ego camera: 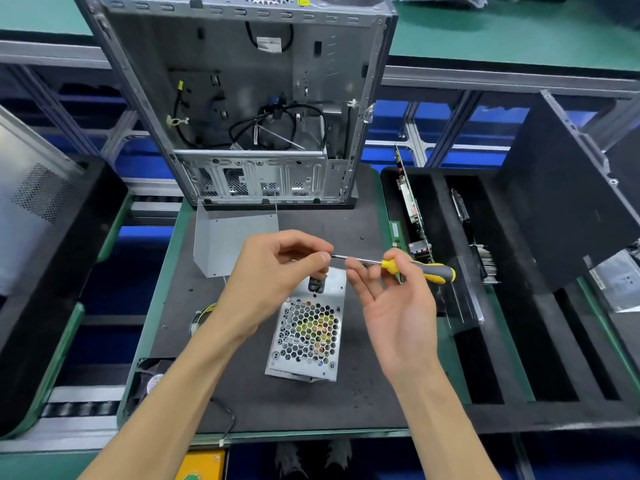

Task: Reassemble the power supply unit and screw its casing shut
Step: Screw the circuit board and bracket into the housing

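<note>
Two hands hold a screwdriver above the power supply unit.

The right hand (391,299) holds the yellow and black screwdriver (412,266). The left hand (277,271) pinches its metal tip. The power supply unit (308,330) lies on the dark mat (363,393), just under the hands, near the open computer case (249,98).

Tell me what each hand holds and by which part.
The right hand holds the screwdriver at the front of its yellow handle. The left hand pinches the tip of its metal shaft.
</note>
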Action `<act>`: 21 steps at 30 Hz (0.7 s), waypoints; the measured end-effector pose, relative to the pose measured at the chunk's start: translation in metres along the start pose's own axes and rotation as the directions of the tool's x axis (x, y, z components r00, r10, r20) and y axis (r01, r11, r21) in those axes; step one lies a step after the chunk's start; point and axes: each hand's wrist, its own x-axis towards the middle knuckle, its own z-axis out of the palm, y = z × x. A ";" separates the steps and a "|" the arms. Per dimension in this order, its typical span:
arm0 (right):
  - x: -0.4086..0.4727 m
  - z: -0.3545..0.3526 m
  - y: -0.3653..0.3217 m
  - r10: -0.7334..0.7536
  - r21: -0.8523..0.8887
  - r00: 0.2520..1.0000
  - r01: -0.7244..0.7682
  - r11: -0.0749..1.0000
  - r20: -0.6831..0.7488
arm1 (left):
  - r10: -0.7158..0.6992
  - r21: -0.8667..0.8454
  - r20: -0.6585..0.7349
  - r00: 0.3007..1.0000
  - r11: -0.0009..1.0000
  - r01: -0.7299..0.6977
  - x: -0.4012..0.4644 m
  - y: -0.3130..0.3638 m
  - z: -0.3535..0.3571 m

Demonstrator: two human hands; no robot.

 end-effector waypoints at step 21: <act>0.027 -0.028 0.017 0.108 0.061 0.982 -0.100 0.993 -0.153 | -0.497 -0.248 0.304 0.813 0.782 0.571 0.004 -0.080 -0.011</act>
